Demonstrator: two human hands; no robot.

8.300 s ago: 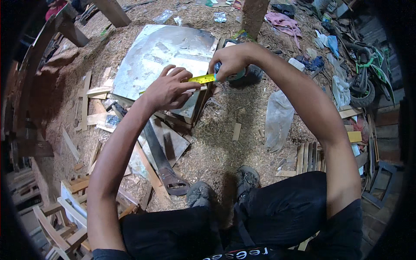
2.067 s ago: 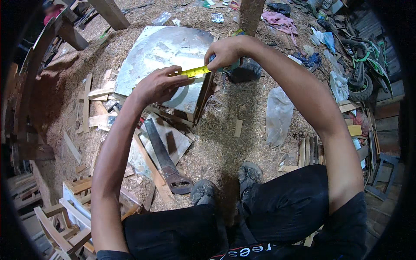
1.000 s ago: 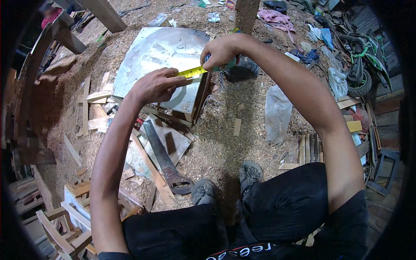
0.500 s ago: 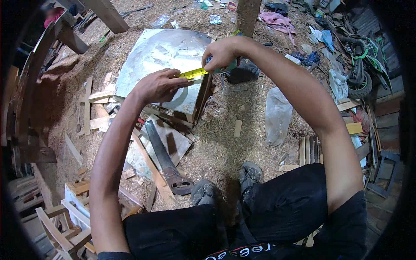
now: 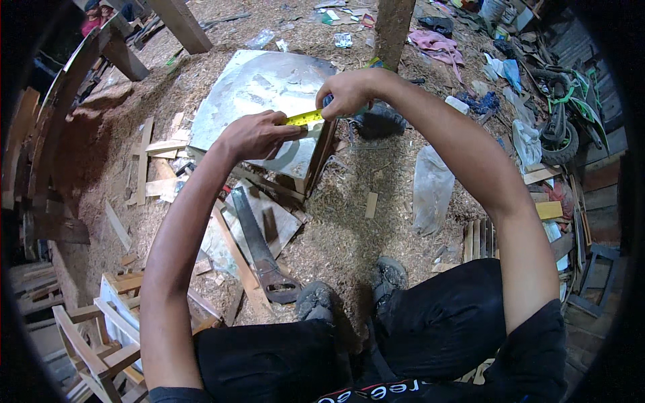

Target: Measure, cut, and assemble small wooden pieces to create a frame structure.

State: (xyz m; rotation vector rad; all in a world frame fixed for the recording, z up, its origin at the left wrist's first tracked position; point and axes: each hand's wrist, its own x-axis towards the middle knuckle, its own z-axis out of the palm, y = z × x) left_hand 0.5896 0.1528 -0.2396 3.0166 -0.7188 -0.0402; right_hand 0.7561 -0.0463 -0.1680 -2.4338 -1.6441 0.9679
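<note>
L hand and R hand share 1 yellow tape measure, over the near R part of a pale, scuffed box. L fingers look closed on the strip; the rest of it is hidden by that hand. R fingers are wrapped round the case end — only a bit of blue shows past the knuckles — w/ the fingertips right at the strip. Why 2 hands: 1 at each side of the short exposed run prob. lets it sit straight instead of curling. Can't tell if the strip touches the box top or hangs just above it. Elbows are out wide, prob. so the forearms don't block the view down b/w them.

Box is low & just fwd of the 2 boots, so the arms reach fwd and down to it. Handsaw lies over a flat panel, handle just beside the L boot; prob. a handy spot, in reach but off the box. A red-handled tool is partly hidden by the L forearm. R of the box: a dark bundle, a clear plastic bag & a small wood offcut, all on shavings.
</note>
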